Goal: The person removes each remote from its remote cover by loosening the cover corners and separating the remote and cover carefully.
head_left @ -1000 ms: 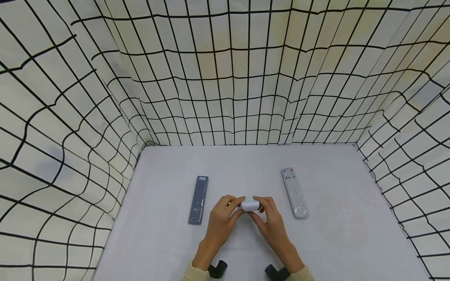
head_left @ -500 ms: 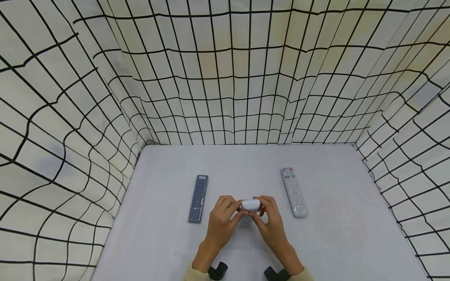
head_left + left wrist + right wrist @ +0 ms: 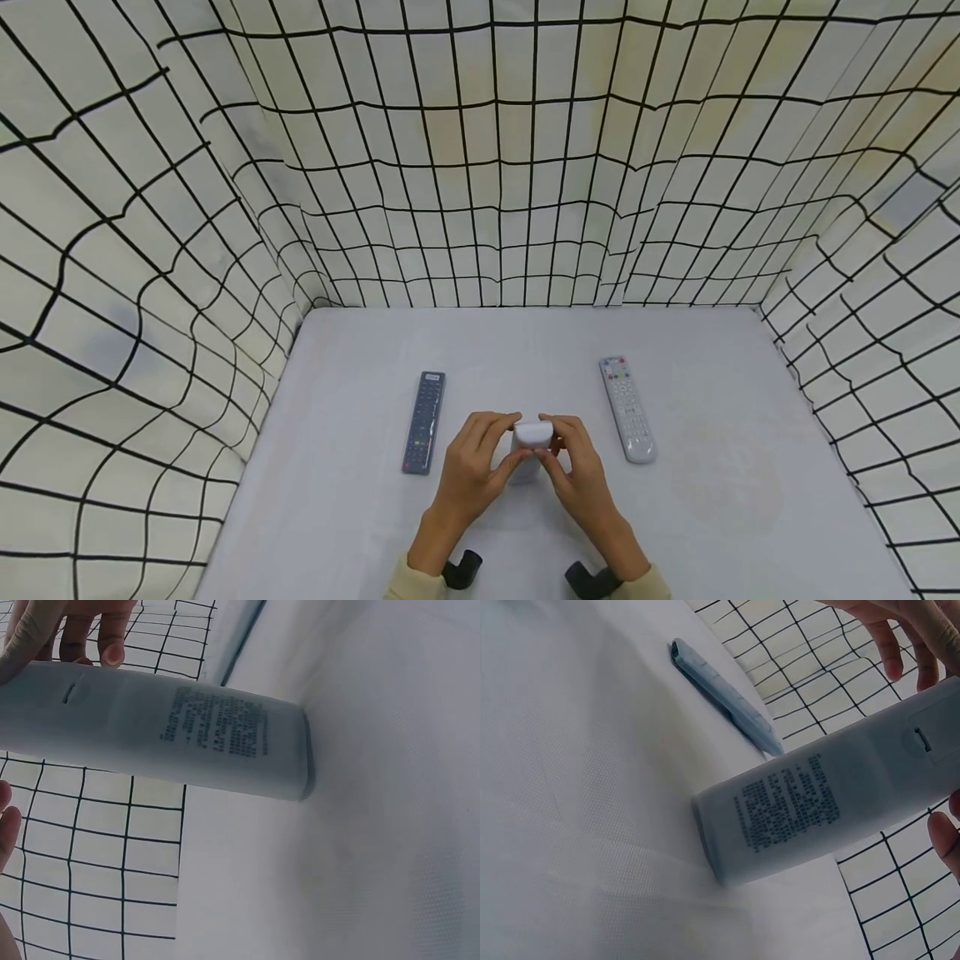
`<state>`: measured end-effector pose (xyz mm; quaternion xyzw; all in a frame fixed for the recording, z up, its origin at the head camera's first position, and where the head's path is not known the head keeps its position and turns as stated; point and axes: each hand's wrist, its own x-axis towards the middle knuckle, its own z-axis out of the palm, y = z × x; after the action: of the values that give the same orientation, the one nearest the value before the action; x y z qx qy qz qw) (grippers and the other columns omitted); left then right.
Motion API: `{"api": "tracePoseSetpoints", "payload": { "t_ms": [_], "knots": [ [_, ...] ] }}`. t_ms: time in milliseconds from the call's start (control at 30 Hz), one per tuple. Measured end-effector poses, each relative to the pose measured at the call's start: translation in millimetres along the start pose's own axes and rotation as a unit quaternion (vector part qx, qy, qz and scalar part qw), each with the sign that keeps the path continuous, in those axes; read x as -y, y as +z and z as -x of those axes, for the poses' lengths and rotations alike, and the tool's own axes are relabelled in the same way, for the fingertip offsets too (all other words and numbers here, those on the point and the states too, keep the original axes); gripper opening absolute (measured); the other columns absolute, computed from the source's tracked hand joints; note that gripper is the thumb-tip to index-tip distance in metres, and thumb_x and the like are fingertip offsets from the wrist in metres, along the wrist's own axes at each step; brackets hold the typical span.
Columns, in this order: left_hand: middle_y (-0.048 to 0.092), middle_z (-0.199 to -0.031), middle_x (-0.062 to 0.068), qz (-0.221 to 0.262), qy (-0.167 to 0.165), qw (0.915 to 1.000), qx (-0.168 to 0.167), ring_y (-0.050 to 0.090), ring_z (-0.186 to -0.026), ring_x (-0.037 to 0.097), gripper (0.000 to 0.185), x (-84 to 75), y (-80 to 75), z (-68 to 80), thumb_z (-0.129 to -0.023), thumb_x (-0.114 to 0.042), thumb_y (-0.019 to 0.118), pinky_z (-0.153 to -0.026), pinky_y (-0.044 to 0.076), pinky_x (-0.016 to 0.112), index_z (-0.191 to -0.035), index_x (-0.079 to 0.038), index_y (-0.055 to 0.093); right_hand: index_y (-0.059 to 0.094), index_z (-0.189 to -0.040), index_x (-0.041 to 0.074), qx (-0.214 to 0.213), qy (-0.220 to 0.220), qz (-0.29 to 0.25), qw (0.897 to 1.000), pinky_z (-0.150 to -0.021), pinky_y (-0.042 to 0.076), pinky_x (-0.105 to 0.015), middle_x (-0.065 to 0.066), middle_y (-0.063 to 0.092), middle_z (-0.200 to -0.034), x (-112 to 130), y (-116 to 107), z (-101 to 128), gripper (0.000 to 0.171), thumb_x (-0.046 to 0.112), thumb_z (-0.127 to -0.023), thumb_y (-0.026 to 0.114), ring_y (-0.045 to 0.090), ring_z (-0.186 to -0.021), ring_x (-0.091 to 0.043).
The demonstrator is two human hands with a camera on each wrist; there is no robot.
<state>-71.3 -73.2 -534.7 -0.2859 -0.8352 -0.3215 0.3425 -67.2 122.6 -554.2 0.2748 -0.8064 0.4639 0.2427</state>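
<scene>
A white remote control (image 3: 533,435) stands upright between both hands in the head view, its top end uppermost. Printed text and a battery-cover latch show on its back (image 3: 217,724) in the left wrist view, and its lower end meets the white tabletop. My left hand (image 3: 467,462) pinches the top from the left, thumb on the near side and fingers beyond. From the right, my right hand (image 3: 576,460) pinches the same end with thumb and fingers. In the right wrist view the remote's back (image 3: 817,791) also shows, its upper end out of frame.
A dark remote (image 3: 423,423) lies on the white-covered table (image 3: 705,517) to the left. On the right lies another white remote (image 3: 628,410) with coloured buttons. White walls with a black grid (image 3: 465,183) enclose the table's back and sides.
Both hands have shifted very slightly away from me. The held remote has tilted, so its lower body now shows beneath the thumbs. The remotes on the table lie as before.
</scene>
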Motion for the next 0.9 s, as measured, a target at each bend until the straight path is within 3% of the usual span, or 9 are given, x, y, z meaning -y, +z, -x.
{"api": "tracePoseSetpoints", "payload": {
  "t_ms": [300, 467, 700, 800, 900],
  "knots": [
    [0.071, -0.107, 0.005, -0.051, 0.069, 0.9961, -0.017, 0.068, -0.096, 0.018, 0.037, 5.0, -3.4, -7.6, -0.102, -0.034, 0.069, -0.084, 0.059, 0.027, -0.124, -0.004, 0.070, 0.051, -0.142, -0.008, 0.000, -0.059, 0.025, 0.998, -0.075, 0.055, -0.020, -0.013, 0.062, -0.112, -5.6, -4.1, -9.5, 0.052, 0.030, -0.107, 0.057, 0.060, -0.086, -0.016],
    [0.072, -0.103, 0.006, -0.090, 0.112, 0.9890, -0.037, 0.069, -0.090, 0.018, 0.035, 7.4, -3.8, -10.9, -0.106, -0.033, 0.062, -0.079, 0.058, 0.027, -0.121, -0.002, 0.070, 0.056, -0.138, -0.007, -0.013, -0.100, 0.040, 0.994, -0.069, 0.054, -0.019, -0.013, 0.063, -0.112, -8.1, -5.2, -13.3, 0.046, 0.027, -0.107, 0.058, 0.062, -0.079, -0.017],
    [0.071, -0.098, 0.005, -0.113, 0.163, 0.9776, -0.069, 0.067, -0.081, 0.017, 0.028, 9.9, -3.4, -20.6, -0.104, -0.028, 0.064, -0.068, 0.056, 0.027, -0.114, -0.002, 0.070, 0.062, -0.131, -0.006, -0.042, -0.148, 0.072, 0.986, -0.060, 0.053, -0.021, -0.011, 0.066, -0.105, -9.3, -6.6, -20.2, 0.039, 0.025, -0.108, 0.057, 0.060, -0.071, -0.011],
    [0.071, -0.097, 0.005, -0.113, 0.164, 0.9775, -0.070, 0.067, -0.080, 0.016, 0.029, 9.8, -2.6, -23.0, -0.103, -0.029, 0.064, -0.067, 0.056, 0.027, -0.114, -0.003, 0.070, 0.064, -0.129, -0.006, -0.052, -0.159, 0.080, 0.983, -0.057, 0.051, -0.020, -0.010, 0.067, -0.102, -8.9, -7.3, -22.1, 0.037, 0.025, -0.108, 0.058, 0.058, -0.068, -0.010],
    [0.070, -0.101, 0.007, -0.079, 0.125, 0.9874, -0.056, 0.068, -0.081, 0.017, 0.032, 6.0, -0.5, -21.1, -0.105, -0.030, 0.062, -0.069, 0.057, 0.026, -0.116, -0.001, 0.067, 0.065, -0.127, -0.006, -0.062, -0.160, 0.095, 0.981, -0.053, 0.048, -0.018, -0.009, 0.067, -0.095, -7.0, -7.1, -23.4, 0.037, 0.026, -0.109, 0.057, 0.055, -0.065, -0.009]
  ]
}}
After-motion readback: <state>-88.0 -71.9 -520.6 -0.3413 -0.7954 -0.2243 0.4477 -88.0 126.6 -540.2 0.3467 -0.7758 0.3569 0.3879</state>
